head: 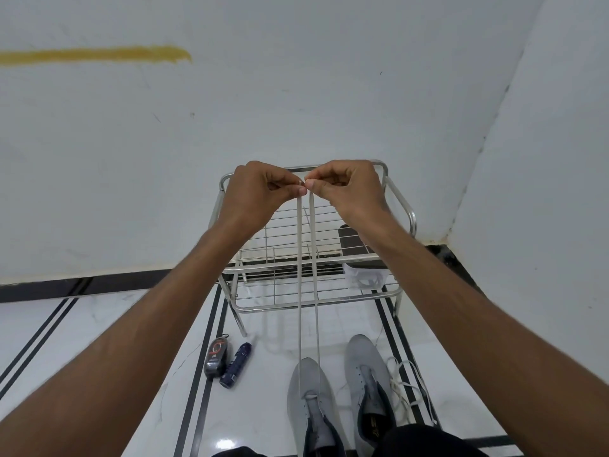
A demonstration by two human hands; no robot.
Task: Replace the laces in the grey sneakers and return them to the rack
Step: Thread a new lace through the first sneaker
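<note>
Lace ends [309, 258] are pinched by left hand [255, 192] and right hand [349, 189], above the lace-threaded left sneaker [311, 407]; rack [316, 255] behind it.

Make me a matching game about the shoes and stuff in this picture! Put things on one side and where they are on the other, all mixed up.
Things:
1. lace ends
2. loose white lace
3. two bottles
4. dark box

Places:
A. lying on the floor left of the sneakers
B. on the rack, at its right side
C. pinched between the left hand and the right hand
D. in a heap on the floor right of the right-side sneaker

Pairs: 1-C, 2-D, 3-A, 4-B
</note>
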